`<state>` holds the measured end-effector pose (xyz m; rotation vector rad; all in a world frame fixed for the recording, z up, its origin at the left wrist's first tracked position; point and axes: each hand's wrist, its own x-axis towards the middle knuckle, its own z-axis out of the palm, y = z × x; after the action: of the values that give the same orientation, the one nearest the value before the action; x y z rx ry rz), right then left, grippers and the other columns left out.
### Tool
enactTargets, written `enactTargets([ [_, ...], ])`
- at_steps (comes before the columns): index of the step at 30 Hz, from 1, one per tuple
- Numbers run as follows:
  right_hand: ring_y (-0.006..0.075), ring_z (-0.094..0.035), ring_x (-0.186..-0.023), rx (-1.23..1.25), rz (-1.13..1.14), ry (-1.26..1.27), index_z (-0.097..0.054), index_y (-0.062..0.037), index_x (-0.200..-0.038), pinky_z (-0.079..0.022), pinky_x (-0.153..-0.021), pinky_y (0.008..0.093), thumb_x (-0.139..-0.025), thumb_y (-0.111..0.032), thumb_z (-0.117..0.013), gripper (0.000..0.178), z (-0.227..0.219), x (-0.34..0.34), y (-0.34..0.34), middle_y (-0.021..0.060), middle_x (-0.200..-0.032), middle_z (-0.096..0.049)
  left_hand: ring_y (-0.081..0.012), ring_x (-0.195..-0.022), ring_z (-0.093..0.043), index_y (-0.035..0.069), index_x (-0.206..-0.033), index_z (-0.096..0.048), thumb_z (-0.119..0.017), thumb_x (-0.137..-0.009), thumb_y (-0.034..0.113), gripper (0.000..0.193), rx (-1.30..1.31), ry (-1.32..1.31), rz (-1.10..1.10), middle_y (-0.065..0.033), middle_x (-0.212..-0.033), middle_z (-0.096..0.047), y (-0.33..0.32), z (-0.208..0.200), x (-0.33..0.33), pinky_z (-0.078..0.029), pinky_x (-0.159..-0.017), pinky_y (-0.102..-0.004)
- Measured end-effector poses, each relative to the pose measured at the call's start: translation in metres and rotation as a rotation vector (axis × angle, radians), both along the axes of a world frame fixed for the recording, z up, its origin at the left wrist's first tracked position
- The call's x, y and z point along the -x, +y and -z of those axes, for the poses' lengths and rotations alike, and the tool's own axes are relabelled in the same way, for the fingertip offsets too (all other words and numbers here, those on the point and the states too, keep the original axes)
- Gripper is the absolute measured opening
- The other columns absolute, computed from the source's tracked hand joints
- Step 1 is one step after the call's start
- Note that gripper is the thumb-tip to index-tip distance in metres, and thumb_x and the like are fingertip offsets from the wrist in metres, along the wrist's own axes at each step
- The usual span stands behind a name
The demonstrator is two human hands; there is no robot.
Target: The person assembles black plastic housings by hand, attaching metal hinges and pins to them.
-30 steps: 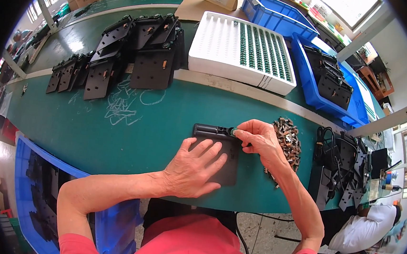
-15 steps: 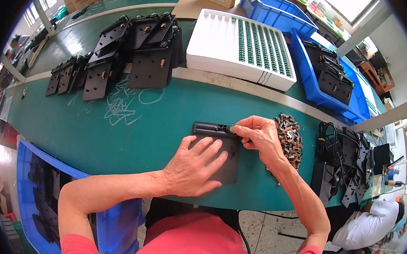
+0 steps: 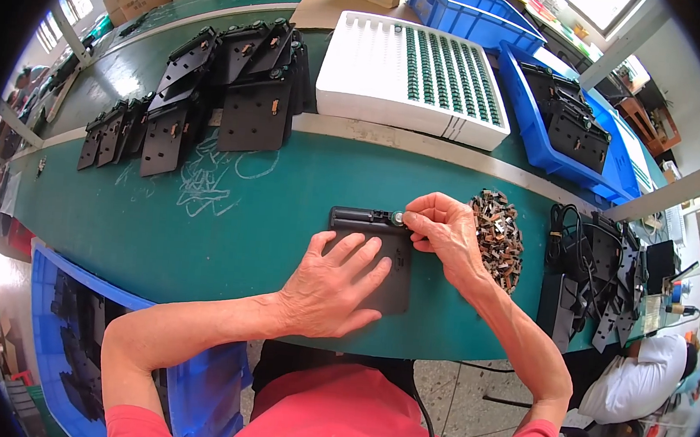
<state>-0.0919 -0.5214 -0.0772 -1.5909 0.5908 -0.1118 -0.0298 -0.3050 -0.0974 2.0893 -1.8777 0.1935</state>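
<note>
On the green table in front of me lies a flat black plastic plate [image 3: 395,281] with a raised black bar [image 3: 353,216] along its far edge. My left hand [image 3: 330,287] rests on the plate, fingers spread, and holds nothing. At the right end of the bar sits a small round part [image 3: 398,218] with a greenish rim and a pale centre. My right hand [image 3: 450,236] pinches this part between thumb and index finger; its right side is hidden by the fingertips. Just beyond that hand, to the right, is a heap of small metal clips [image 3: 498,237].
Similar black plates [image 3: 253,116] stand stacked at the far left. A white foam tray [image 3: 367,103] holds rows of green round parts. Blue crates [image 3: 567,174] with black plates are at the far right and lower left. Cables and black parts [image 3: 559,305] lie right; a seated person [image 3: 642,377] is beyond.
The right thumb and finger have shifted slightly, so more of the round part shows at the bar's end. My left hand stays on the plate. The view has moved a little.
</note>
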Motion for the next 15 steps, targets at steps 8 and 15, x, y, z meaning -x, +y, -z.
enactTargets([
  [8, 0.0065, -0.060, -0.068, 0.074, -0.056, 0.053, -0.070, -0.0035, -0.096, -0.053, -0.063, 0.0223, -0.089, -0.021, -0.072, 0.019, -0.0035, -0.0009, -0.0002, 0.0012, -0.079, -0.067, -0.0352, -0.122, -0.045, 0.002, -0.127, -0.059, -0.068, -0.078, 0.050, 0.068, -0.006, 0.006, 0.003, -0.0208, -0.131, -0.050, 0.0003, 0.0002, -0.0001, -0.031, -0.100, -0.0532],
  [15, 0.0065, -0.061, -0.069, 0.096, -0.073, 0.034, -0.070, -0.0022, -0.098, -0.053, -0.064, 0.0221, -0.091, -0.021, -0.070, 0.020, -0.0045, 0.0006, -0.0002, 0.0018, -0.080, -0.067, -0.0352, -0.122, -0.046, 0.003, -0.126, -0.059, -0.069, -0.078, 0.050, 0.068, -0.003, 0.010, 0.006, -0.0202, -0.132, -0.050, -0.0003, -0.0001, -0.0006, -0.032, -0.100, -0.0531],
])
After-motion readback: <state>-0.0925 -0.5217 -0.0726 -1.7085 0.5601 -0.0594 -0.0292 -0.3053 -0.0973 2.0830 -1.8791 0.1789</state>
